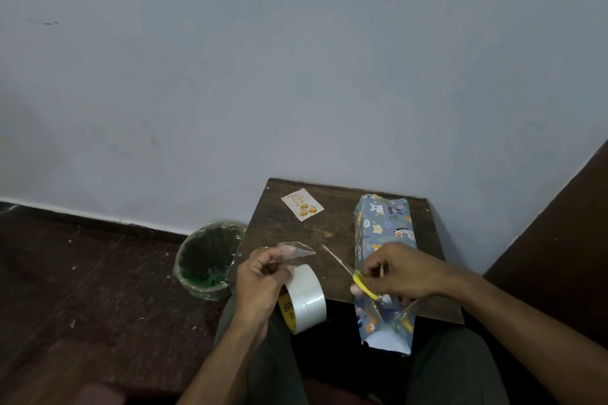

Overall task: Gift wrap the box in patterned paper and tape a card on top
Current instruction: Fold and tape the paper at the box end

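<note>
box (383,233) lies wrapped on the table (332,227), near end unsealed. your left hand (260,279) holds the tape roll (304,299), pinching its tail; right hand (399,273) grips the scissors (362,283). snip square, keep that strip taut.

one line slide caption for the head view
Left hand holds tape roll, right hand holds scissors over half-wrapped box; card waits on table.

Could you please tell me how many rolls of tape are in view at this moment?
1. The tape roll hangs off the table's near edge, held by the left hand. None other shows.
</note>
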